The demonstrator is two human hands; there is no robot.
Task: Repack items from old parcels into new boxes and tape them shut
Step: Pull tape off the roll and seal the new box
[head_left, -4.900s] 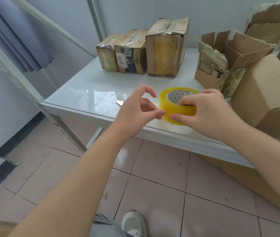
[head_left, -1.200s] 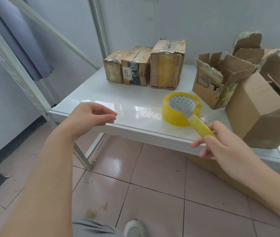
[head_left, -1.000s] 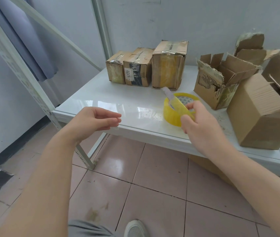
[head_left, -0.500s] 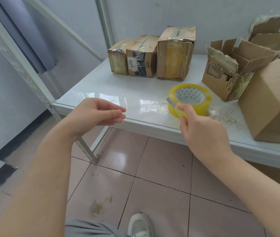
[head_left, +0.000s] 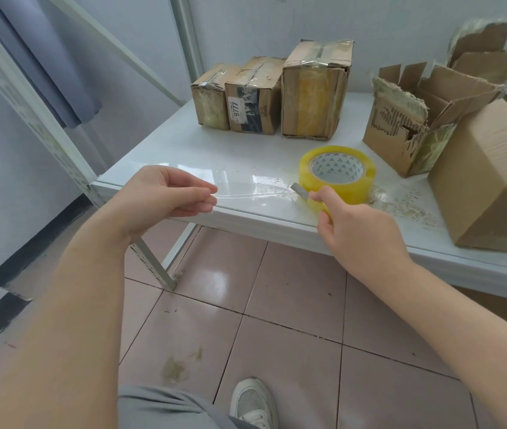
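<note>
Here the left hand [head_left: 165, 196] pinches the free end of a clear tape strip [head_left: 252, 195], which runs level rightward to the yellow roll [head_left: 337, 174] on the table [head_left: 184, 144]. The right hand [head_left: 351, 224], nearer the roll, grips a knife [head_left: 300, 191], its blade at the strip.

Both bare forearms reach forward, hands apart. The left hand [head_left: 165, 196] pinches a clear tape strip [head_left: 246, 196] between thumb and curled fingertips; the right hand [head_left: 360, 226], fingers curled, grips a knife [head_left: 300, 190]
</note>
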